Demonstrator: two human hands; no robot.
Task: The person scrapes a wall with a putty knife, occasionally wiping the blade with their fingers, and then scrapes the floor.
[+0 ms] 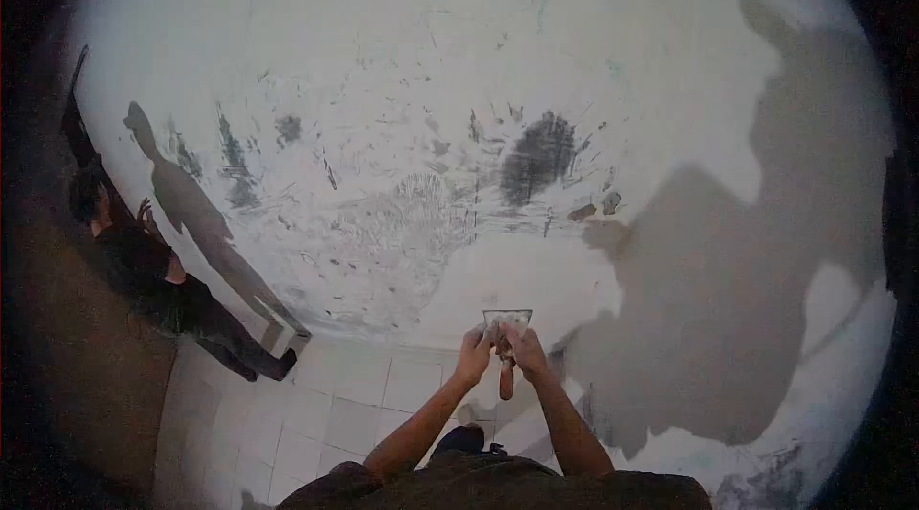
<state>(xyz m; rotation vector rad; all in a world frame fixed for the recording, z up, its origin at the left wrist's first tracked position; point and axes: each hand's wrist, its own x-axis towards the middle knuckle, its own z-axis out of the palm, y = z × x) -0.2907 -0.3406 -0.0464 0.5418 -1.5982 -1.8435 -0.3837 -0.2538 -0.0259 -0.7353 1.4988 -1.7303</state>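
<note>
In front of my body, low against the wall, I have a putty knife (506, 383) with its wide blade up and its brown handle hanging down. The fingers of my left hand (472, 357) are closed at the left side of the blade. My right hand (527, 351) closes on it from the right, near where blade and handle meet. Whitish material shows on the blade and around the fingertips. Exactly how the fingers grip is too small to make out.
Ahead stands a whitish wall (364, 51) with scuffs and a dark patch (539, 158). A smooth pale area lies behind the blade. At left another person (144, 256) in dark clothes stands by the wall. Light tiles (354, 422) cover the floor. Large shadows fall at right.
</note>
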